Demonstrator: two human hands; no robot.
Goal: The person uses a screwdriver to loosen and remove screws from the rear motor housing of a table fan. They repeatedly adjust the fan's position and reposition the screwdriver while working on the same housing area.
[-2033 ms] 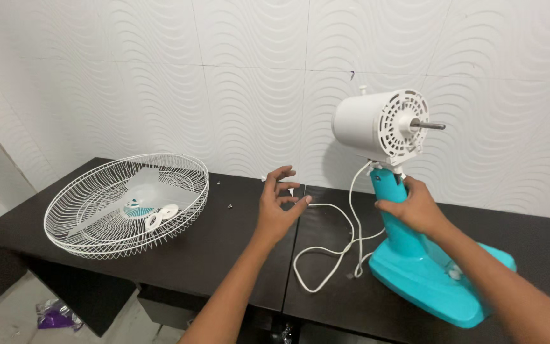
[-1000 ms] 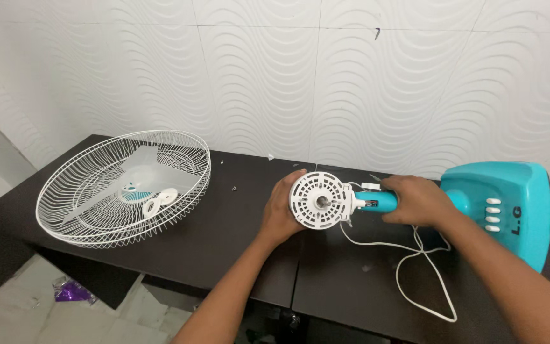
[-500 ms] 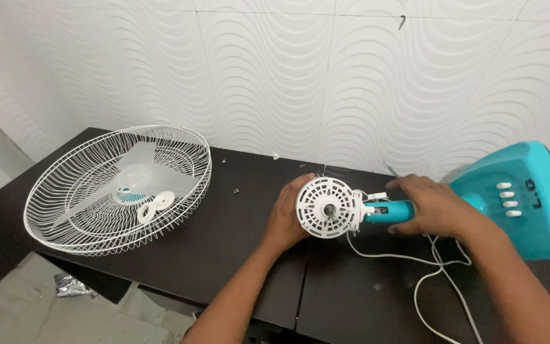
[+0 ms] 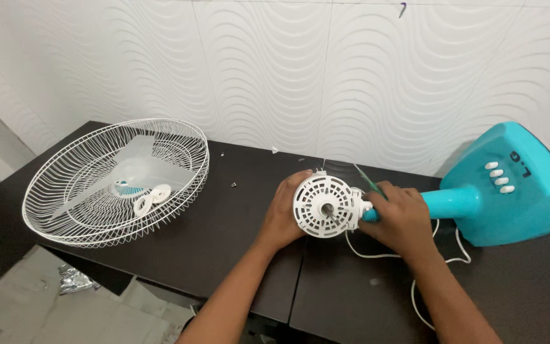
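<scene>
Wire guard [image 4: 116,185] at left on the surface [image 4: 224,223], fan blade [image 4: 119,172] inside it; fan motor [image 4: 324,206] at centre, fan base [image 4: 517,185] at right.

Home room: wavy-tiled wall [image 4: 288,76], dark table [image 4: 224,223]

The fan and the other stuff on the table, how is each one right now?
Fan: lying on its side, no cage or blades on.
Motor: bare, shaft showing.
Left hand: on the motor.
Right hand: gripping the neck.
Cage: off, lying open side up.
Blades: off, inside the cage.
Cord: loose on the table.
</scene>
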